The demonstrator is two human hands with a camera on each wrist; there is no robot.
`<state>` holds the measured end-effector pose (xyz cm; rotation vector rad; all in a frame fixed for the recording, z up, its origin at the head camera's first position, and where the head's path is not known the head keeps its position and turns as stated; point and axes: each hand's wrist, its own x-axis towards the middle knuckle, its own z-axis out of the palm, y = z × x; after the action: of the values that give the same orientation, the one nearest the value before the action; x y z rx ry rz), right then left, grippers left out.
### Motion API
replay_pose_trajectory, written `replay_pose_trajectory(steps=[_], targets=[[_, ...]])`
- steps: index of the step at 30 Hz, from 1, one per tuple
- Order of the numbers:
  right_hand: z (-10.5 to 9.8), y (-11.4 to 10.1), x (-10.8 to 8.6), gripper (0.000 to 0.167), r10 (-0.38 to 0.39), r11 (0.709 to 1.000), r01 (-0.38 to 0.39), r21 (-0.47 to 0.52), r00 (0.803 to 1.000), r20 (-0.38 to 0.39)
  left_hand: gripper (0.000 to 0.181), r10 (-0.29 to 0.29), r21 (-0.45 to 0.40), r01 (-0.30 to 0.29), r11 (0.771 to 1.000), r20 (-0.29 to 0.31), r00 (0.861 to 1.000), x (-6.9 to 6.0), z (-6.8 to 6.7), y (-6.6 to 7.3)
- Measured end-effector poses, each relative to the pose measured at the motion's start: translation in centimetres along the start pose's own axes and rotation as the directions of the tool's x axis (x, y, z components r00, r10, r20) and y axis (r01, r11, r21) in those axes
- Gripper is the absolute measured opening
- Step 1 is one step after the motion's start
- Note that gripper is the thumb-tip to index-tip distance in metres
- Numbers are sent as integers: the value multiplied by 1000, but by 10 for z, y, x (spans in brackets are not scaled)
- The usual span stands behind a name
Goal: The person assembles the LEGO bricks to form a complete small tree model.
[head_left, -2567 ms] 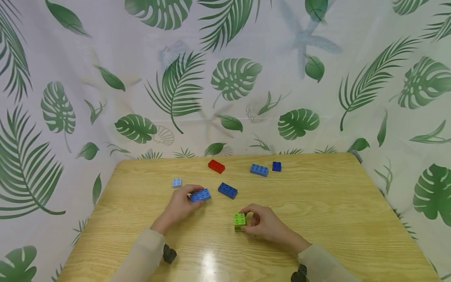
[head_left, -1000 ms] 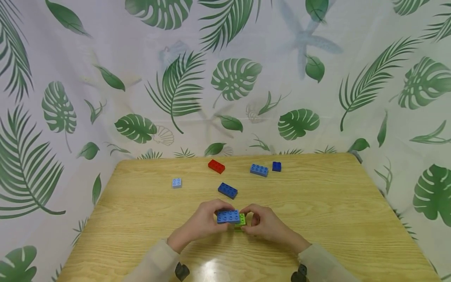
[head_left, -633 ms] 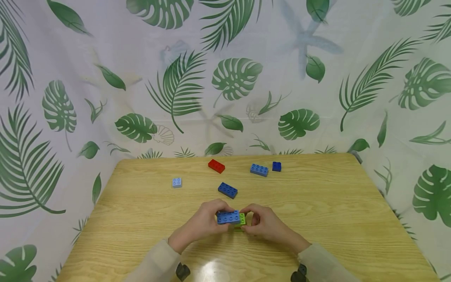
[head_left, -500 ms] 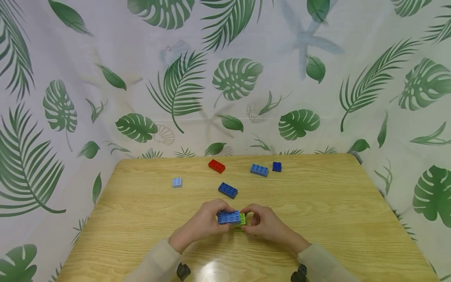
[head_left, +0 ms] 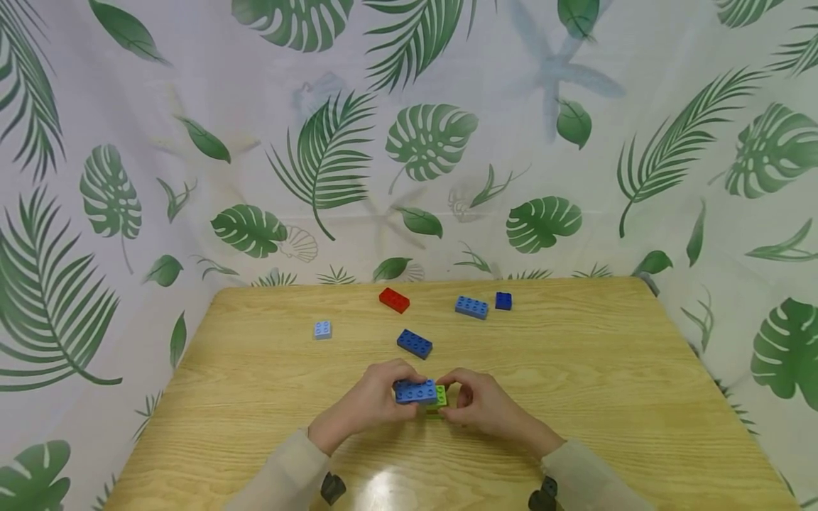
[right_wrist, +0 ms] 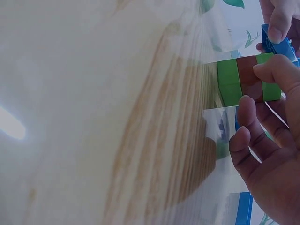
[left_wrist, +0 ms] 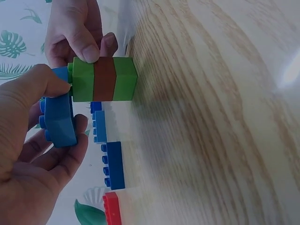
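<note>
In the head view my left hand pinches a blue eight-stud toy brick by its long sides. One end of that brick lies over the top of a small brick stack, and the rest juts out leftward. Green, brown and green layers make up the stack, which stands upright on the table, as the left wrist view shows. My right hand holds the stack from its right side between thumb and fingers. Whether the blue brick is fully pressed onto the studs I cannot tell.
Behind the hands on the wooden table lie a dark blue brick, a red brick, another blue brick and a small dark blue brick. A small pale blue brick lies farther left. A leaf-patterned curtain hangs behind.
Since the earliest frame my left hand has carried the blue brick right and nearer, onto the stack's top. Over the last second both hands have stayed almost still; the right kept its hold throughout.
</note>
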<state>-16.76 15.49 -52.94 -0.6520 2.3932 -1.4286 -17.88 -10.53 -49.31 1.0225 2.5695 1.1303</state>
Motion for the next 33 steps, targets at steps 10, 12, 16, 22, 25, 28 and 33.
replay_pose_trajectory(steps=[10, 12, 16, 22, 25, 28, 33], targets=[[0, 1, 2, 38, 2, 1000, -2, -6, 1000, 6, 32, 29, 70, -32, 997, 41, 999, 2, -4, 6], [0, 1, 3, 38, 9, 1000, -9, -14, 1000, 8, 32, 31, 85, -35, 996, 46, 998, 3, -5, 7], [0, 1, 4, 38, 33, 999, -32, -31, 999, 12, 31, 33, 114, -40, 993, 64, 997, 4, -5, 6], [0, 1, 3, 38, 41, 999, -41, -25, 999, 13, 32, 38, 104, -43, 994, 46, 998, 3, -1, 3], [0, 1, 3, 37, 27, 999, -27, -31, 1000, 12, 33, 18, 48, -18, 999, 6, 1000, 2, 2, 0], [0, 2, 3, 37, 17, 999, -17, -34, 1000, 10, 36, 4, -13, -4, 1000, -30, 1000, 2, 7, -3], [-1, 3, 3, 37, 25, 999, -24, -27, 1000, 15, 41, -23, -33, 22, 999, -38, 999, 5, 14, -7]])
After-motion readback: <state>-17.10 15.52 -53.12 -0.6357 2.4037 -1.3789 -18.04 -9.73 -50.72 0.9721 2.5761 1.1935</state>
